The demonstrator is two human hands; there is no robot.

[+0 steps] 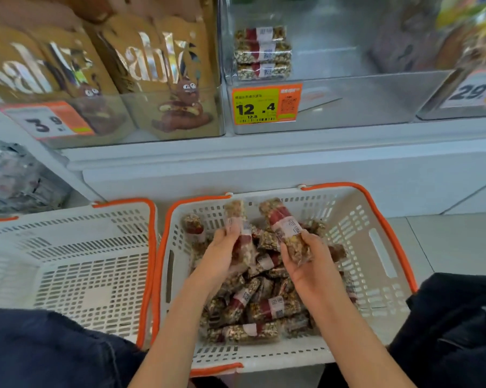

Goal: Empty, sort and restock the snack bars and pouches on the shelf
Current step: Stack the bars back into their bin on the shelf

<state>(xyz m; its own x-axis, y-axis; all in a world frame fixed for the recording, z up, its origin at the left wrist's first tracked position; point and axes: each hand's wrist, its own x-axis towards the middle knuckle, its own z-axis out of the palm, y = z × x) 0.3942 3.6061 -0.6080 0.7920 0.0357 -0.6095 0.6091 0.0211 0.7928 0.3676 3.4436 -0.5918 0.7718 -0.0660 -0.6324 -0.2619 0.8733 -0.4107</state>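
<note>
Restocking had barely begun when we lifted two more bars from the basket.

Our left hand (pixel 222 250) and right hand (pixel 306 256) each had fingers curled round one bar (pixel 237 233), both held just above the full basket (pixel 381 247). Above the basket, the shelf bin (pixel 348 107) held only three stacked bars (pixel 263 53); most still lay in the basket, and the basket beside it (pixel 68 264) sat bare.

Bare forearms (pixel 177 317), no sleeves, dark navy trousers (pixel 40 351) (denim-like)

both hands (pixel 221 254) (pixel 306 264) curled, gripping, forearms fwd
</note>
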